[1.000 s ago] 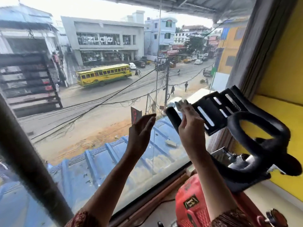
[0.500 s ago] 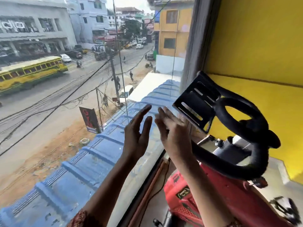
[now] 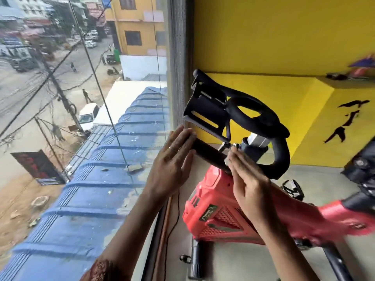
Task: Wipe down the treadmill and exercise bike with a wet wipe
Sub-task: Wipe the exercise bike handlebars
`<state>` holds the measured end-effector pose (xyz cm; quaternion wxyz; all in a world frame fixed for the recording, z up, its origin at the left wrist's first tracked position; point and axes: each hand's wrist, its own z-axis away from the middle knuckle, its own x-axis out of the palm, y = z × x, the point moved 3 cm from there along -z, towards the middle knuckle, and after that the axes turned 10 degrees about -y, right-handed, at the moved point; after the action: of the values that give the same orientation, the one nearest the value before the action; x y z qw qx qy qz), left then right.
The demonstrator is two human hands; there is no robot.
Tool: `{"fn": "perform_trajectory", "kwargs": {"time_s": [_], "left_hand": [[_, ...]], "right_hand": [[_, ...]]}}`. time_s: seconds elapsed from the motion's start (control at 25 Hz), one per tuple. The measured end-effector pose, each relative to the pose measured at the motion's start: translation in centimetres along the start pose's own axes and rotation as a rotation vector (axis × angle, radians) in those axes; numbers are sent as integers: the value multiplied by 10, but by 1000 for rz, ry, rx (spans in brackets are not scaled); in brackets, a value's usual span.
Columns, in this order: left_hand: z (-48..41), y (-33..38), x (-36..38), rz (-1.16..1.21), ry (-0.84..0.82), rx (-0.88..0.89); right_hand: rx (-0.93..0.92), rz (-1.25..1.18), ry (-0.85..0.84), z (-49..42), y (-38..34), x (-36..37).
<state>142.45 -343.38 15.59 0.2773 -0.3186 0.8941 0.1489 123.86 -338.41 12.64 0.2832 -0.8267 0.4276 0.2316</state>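
Observation:
The red exercise bike (image 3: 215,211) stands beside the window, with black handlebars (image 3: 281,155) and a black device holder (image 3: 205,114) on top. My left hand (image 3: 172,161) is flat with straight fingers, its fingertips at the free end of the left grip bar (image 3: 205,152). My right hand (image 3: 246,177) lies with straight fingers against the same bar farther along. A small white bit of wipe (image 3: 226,160) shows at its fingertips; the rest is hidden under the hand. No treadmill is in view.
Floor-to-ceiling window glass (image 3: 101,138) runs along the left, close to the bar end. A thin black cable (image 3: 176,218) hangs by the window frame. A yellow wall (image 3: 284,37) lies behind, and a pedal (image 3: 294,189) and base tube (image 3: 195,262) sit low.
My view has swung right and down towards the bike. Both hands have dropped from the device holder to the lower left grip bar, and the right hand now lies on it.

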Motion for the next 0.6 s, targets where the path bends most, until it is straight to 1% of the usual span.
{"fn": "perform_trajectory", "kwargs": {"time_s": [0.04,0.16,0.28,0.36,0.44,0.52,0.6], "left_hand": [[0,0,1,9,-2,3],[2,-1,2,13,-2,-4],[5,7,7,-68,19,32],[5,17,15,-119,-2,81],[3,28,25,-149,-32,84],[3,41,36,-130,-27,32],[3,50,44,-114,-10,-22]], "right_hand": [[17,-15,20,-16,-9,6],[-40,-63,-53,-42,-34,31],[-94,41,-66,-5,4,21],[-64,129,-51,22,39,-2],[11,66,-13,26,55,-13],[81,-72,-11,11,45,-8],[49,-89,-38,0,28,1]]}}
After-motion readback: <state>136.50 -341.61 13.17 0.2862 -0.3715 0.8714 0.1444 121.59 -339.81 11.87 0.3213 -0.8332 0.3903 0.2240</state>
